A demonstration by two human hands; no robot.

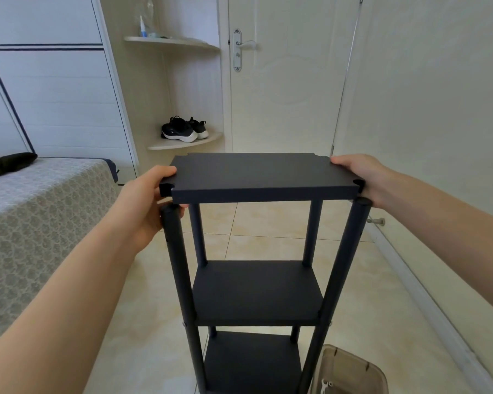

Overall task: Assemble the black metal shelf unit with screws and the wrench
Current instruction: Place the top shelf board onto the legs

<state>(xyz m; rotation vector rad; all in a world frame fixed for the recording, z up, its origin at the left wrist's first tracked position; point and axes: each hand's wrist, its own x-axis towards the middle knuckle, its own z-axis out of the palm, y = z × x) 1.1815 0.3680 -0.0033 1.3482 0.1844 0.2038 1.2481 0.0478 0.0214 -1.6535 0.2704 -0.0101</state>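
Holding the black top panel [262,174] level at the head of the shelf unit [195,351], by its two short ends. Gripping the left end with the left hand [145,203], thumb laid on the upper face and fingers curled underneath, right beside the top of the near-left post [177,265]. Clasping the right end with the right hand [362,177], one digit lying over the far corner and the remaining fingers hidden below, just above the cap of the near-right post [345,265]. Poised with the notched near corners directly over those two post tops; impossible to tell whether touching or just apart. Covering the tops of the two far posts [312,231].

Standing upright on a pale tiled floor [254,231], with a middle shelf [256,291] and a bottom shelf [251,362] set between the four posts. Flanked at lower right by a beige plastic bin [350,371] holding a small white tool [326,383], too small to identify. Backed by a patterned bed [40,209] at left, black trainers [184,129] on a corner ledge [182,143] and a closed cream door [285,81].
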